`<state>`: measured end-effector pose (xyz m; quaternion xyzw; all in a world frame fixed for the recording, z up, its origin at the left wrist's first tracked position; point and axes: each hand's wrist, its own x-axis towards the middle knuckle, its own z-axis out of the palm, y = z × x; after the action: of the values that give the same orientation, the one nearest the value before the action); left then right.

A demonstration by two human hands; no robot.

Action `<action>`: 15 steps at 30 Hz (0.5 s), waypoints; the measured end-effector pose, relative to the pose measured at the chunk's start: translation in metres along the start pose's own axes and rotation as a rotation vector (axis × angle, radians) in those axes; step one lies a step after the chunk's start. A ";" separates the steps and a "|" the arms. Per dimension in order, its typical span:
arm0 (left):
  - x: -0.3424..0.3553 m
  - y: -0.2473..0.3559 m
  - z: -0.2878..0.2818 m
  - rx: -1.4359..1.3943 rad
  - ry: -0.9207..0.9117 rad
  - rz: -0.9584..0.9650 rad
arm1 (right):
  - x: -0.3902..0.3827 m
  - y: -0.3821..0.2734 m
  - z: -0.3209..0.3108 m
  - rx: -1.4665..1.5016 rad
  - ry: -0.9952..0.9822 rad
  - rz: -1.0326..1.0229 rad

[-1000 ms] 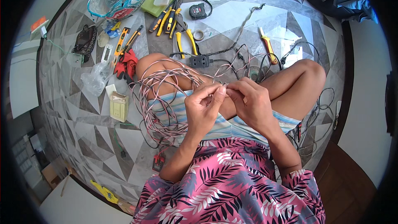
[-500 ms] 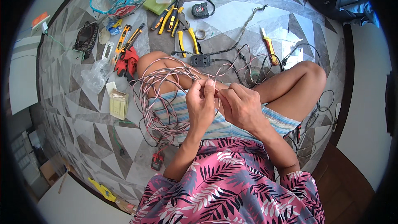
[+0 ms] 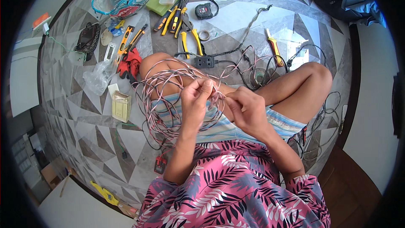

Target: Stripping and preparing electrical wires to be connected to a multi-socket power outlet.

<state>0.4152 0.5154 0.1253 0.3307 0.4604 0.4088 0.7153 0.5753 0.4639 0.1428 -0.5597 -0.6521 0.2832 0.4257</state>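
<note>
A large tangled coil of twisted pink and black wire [image 3: 152,85] lies over my folded leg and lap, left of centre. Held up at its right side, my left hand [image 3: 195,101] pinches strands of the wire between thumb and fingers. My right hand [image 3: 249,112], just to the right, has its fingers curled together on a thin end of the same wire; the exact grip is partly hidden. One strand runs from the coil past my hands toward the floor ahead. Beyond my legs sits a black socket block [image 3: 205,62] with a dark cord.
Ahead lie yellow-handled pliers [image 3: 192,38], a tape measure [image 3: 204,11], a tape roll [image 3: 204,35] and a yellow-handled knife [image 3: 275,48]. Left are red-black gloves [image 3: 130,63], a plastic bag [image 3: 97,78] and a cream box [image 3: 121,106]. A red-black meter [image 3: 160,164] rests beside my left arm.
My left hand has moved slightly left and my right hand a little right and down, so they are farther apart. More loops of wire now show between them.
</note>
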 end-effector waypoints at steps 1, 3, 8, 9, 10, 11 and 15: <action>-0.001 0.004 -0.003 0.086 -0.055 -0.072 | 0.000 -0.001 -0.003 0.195 0.001 0.170; -0.004 0.009 -0.008 0.115 -0.155 -0.104 | 0.001 -0.003 -0.010 0.200 -0.008 0.219; -0.010 0.007 -0.009 0.222 -0.354 0.001 | 0.014 -0.004 -0.029 0.245 -0.115 0.072; -0.011 0.005 -0.009 0.239 -0.355 0.009 | 0.019 -0.002 -0.031 0.242 -0.115 0.069; -0.011 0.004 -0.009 0.246 -0.355 -0.007 | 0.024 0.000 -0.033 0.350 -0.180 -0.047; -0.011 0.003 -0.010 0.145 -0.399 -0.118 | 0.029 0.002 -0.035 0.425 -0.287 -0.147; -0.011 -0.004 -0.010 -0.021 -0.425 -0.295 | 0.043 0.011 -0.047 0.300 -0.632 -0.188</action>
<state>0.4049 0.5050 0.1224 0.3310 0.3386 0.2261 0.8513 0.6211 0.5032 0.1665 -0.3137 -0.7512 0.4944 0.3048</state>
